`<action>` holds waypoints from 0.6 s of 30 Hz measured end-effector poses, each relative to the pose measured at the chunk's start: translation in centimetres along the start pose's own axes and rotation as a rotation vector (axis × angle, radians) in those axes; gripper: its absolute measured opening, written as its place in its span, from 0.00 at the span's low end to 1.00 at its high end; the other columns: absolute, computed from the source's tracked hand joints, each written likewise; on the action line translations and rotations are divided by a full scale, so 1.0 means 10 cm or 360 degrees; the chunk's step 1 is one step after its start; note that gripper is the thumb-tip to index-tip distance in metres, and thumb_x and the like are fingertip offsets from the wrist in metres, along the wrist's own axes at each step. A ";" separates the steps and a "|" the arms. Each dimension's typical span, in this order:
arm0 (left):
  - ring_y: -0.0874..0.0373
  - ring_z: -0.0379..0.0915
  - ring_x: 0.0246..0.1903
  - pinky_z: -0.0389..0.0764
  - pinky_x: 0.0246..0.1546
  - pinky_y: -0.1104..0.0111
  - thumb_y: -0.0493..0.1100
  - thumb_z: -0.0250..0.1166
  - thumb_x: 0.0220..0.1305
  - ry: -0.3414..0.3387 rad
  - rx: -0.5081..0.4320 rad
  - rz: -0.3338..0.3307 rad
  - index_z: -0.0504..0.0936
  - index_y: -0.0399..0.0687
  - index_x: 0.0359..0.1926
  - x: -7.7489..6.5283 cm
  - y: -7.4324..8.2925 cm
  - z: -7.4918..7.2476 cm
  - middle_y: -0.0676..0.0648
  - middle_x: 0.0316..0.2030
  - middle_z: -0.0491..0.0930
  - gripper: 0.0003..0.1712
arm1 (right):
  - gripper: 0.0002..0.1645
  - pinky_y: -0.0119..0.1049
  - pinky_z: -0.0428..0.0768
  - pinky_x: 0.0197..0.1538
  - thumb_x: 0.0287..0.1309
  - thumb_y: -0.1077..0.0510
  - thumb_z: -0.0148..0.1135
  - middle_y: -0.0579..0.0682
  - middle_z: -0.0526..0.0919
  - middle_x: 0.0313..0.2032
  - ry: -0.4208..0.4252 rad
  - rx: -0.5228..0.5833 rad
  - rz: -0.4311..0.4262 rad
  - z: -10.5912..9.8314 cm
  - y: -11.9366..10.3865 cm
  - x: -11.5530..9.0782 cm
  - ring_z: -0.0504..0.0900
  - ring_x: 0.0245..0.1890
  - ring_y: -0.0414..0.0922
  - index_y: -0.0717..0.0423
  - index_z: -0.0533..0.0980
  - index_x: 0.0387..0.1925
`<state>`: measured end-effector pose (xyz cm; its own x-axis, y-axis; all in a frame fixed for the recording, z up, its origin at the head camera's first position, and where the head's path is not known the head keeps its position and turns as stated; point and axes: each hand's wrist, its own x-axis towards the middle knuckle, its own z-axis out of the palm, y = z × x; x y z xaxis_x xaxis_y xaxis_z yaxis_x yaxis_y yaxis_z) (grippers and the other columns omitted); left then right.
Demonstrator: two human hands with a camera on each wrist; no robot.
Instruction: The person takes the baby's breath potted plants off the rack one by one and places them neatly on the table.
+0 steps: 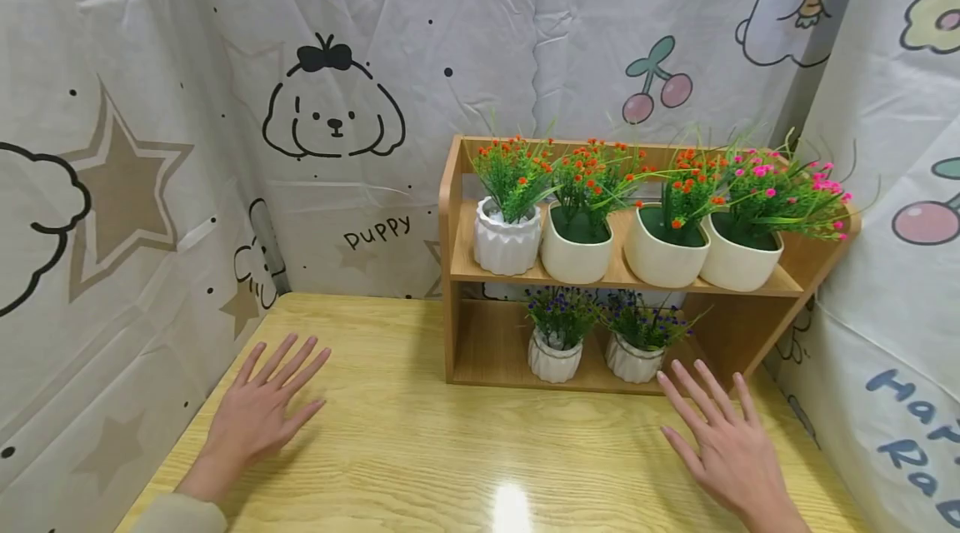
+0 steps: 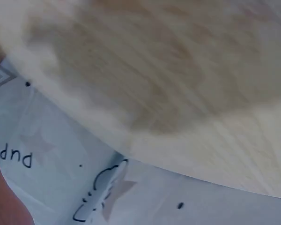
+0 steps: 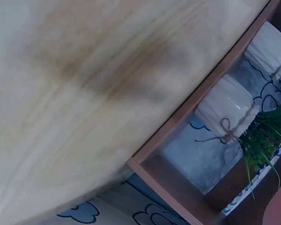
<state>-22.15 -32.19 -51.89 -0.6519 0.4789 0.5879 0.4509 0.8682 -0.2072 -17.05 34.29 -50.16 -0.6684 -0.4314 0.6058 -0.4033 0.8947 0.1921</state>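
Note:
My left hand (image 1: pixel 258 416) is over the left side of the wooden table, fingers straight and spread, holding nothing. The right hand (image 1: pixel 731 454), also spread and holding nothing, is in front of the right end of a two-tier wooden shelf (image 1: pixel 447 308). Its fingertips overlap the lower tier in the head view. Down there stand two white pots (image 1: pixel 555 356) (image 3: pixel 227 105) of purple flowers, twine tied round the necks. On the upper tier are a ribbed white pot (image 1: pixel 507 241) with orange flowers, two smooth cream pots (image 1: pixel 577 254) with orange flowers and a cream pot (image 1: pixel 742 258) with pink flowers.
Printed white cloth (image 1: pixel 337 208) hangs behind the table (image 1: pixel 420 466) and along both sides. The shelf stands at the table's back right, close to the right-hand cloth (image 1: pixel 900 283). Table edge and cloth (image 2: pixel 61 126) show in the left wrist view.

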 end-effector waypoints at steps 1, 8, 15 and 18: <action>0.43 0.60 0.75 0.48 0.80 0.44 0.71 0.52 0.68 0.0021 -0.0005 -0.0004 0.71 0.56 0.75 0.03 0.03 -0.01 0.48 0.77 0.64 0.42 | 0.43 0.63 0.44 0.81 0.75 0.27 0.32 0.48 0.59 0.80 0.0001 -0.0003 0.0006 -0.01 0.00 0.01 0.55 0.80 0.55 0.46 0.68 0.75; 0.45 0.56 0.78 0.43 0.82 0.47 0.73 0.41 0.75 0.0078 -0.0056 -0.0054 0.68 0.59 0.77 0.35 0.31 -0.07 0.51 0.79 0.61 0.41 | 0.43 0.62 0.46 0.81 0.76 0.26 0.31 0.48 0.64 0.79 0.0200 -0.0025 0.0000 -0.18 0.11 0.19 0.58 0.80 0.53 0.46 0.70 0.74; 0.47 0.56 0.78 0.51 0.79 0.46 0.71 0.38 0.78 0.0264 -0.0221 -0.0108 0.67 0.60 0.78 0.87 0.70 -0.25 0.49 0.77 0.65 0.39 | 0.41 0.58 0.52 0.82 0.74 0.27 0.38 0.52 0.73 0.73 0.0538 -0.0026 0.0087 -0.48 0.29 0.45 0.65 0.76 0.55 0.47 0.73 0.71; 0.46 0.59 0.76 0.57 0.75 0.45 0.71 0.37 0.79 0.0343 -0.0348 -0.0154 0.66 0.60 0.78 1.10 0.87 -0.36 0.49 0.77 0.65 0.38 | 0.40 0.54 0.53 0.82 0.74 0.28 0.42 0.54 0.75 0.71 0.0626 0.0014 0.0183 -0.60 0.39 0.56 0.66 0.76 0.54 0.48 0.74 0.71</action>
<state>-23.25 -19.81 -44.40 -0.5644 0.3364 0.7538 0.5285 0.8488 0.0169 -18.60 36.11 -41.40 -0.4203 -0.2498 0.8723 -0.3462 0.9328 0.1003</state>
